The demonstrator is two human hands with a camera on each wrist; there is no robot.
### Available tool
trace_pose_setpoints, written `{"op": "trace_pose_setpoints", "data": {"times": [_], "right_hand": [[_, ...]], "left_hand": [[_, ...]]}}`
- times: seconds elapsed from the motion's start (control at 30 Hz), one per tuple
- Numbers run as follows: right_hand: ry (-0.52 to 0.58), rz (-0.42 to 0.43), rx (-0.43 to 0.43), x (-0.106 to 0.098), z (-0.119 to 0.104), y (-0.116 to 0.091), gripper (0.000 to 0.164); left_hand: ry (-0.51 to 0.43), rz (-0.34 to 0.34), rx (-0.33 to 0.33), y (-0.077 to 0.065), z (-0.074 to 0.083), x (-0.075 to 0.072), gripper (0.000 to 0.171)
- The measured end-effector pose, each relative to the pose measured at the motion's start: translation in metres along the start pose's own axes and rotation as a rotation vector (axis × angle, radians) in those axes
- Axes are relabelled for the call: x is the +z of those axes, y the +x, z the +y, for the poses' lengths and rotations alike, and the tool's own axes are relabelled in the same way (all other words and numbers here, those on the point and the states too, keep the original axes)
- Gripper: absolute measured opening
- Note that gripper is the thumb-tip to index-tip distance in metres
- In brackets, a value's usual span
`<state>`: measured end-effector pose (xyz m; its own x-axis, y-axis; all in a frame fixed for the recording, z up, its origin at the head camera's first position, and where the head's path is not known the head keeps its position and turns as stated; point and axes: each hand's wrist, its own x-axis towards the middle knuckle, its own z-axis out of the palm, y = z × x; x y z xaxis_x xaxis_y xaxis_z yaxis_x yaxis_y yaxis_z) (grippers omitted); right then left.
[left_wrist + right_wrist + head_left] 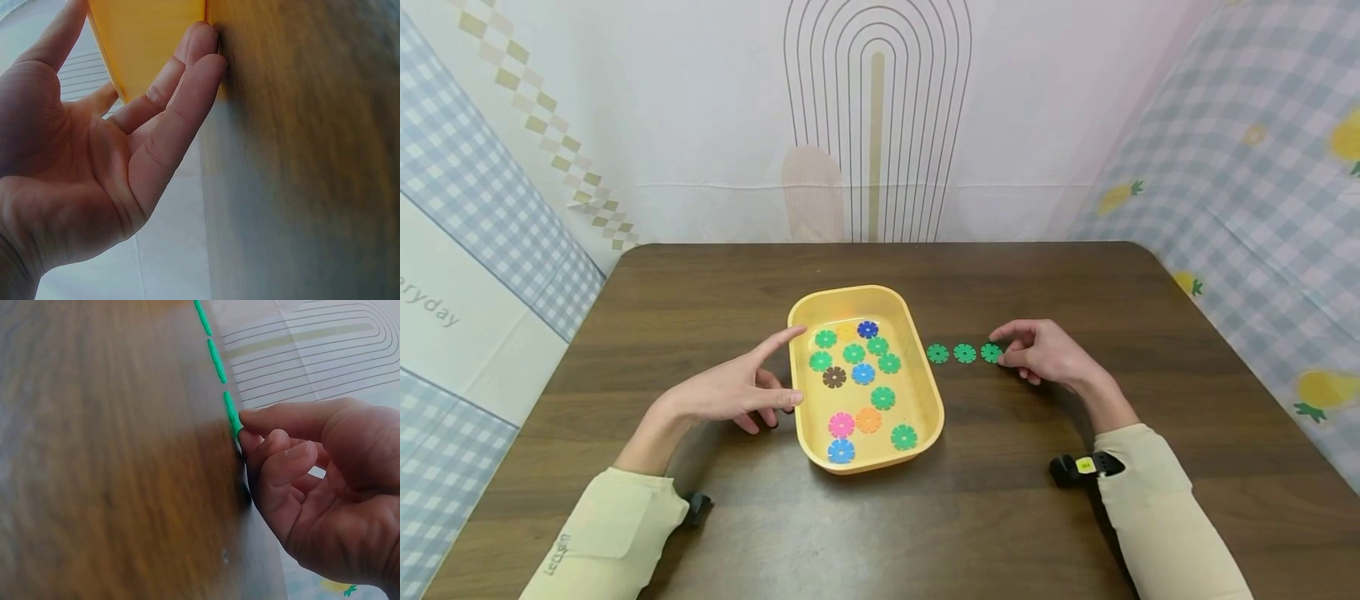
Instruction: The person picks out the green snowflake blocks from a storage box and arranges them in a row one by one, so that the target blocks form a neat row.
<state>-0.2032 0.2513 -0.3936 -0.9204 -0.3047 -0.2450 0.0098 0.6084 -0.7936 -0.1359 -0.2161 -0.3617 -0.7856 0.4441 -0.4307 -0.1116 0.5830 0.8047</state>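
Note:
A yellow plastic tray [925, 408] stands mid-table, with notched interlocking discs lying flat in it. My left hand [733, 390] is at the tray's left side, thumb and index finger spread along the rim. In the left wrist view, its other fingertips rest low beside the tray's outer wall [144, 37]. To the right of the tray, three green discs lie in a row: the near one [937, 354], the middle one [965, 354] and the end disc [990, 353]. My right hand [1045, 350] holds the end disc by its edges between thumb and index finger, flat against the tabletop.
Inside the tray are several green discs [853, 354], plus blue [863, 374], pink [841, 425], orange [868, 420], yellow and brown [834, 377] ones. The brown wooden table [715, 292] meets a patterned cloth backdrop [700, 125] behind.

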Motion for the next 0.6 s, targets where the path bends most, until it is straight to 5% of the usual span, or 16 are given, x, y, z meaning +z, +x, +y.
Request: {"op": "trace_pose_setpoints", "data": {"times": [0.27, 0.6], "right_hand": [[-0.026, 0.034, -0.054, -0.001, -0.018, -0.005, 0.038], [0.011, -0.028, -0.237, 0.022, -0.075, -0.021, 0.028]], "left_hand": [[0.012, -0.003, 0.017, 0.000, -0.001, -0.001, 0.101], [0.012, 0.000, 0.012, 0.000, -0.001, 0.000, 0.100]]}}
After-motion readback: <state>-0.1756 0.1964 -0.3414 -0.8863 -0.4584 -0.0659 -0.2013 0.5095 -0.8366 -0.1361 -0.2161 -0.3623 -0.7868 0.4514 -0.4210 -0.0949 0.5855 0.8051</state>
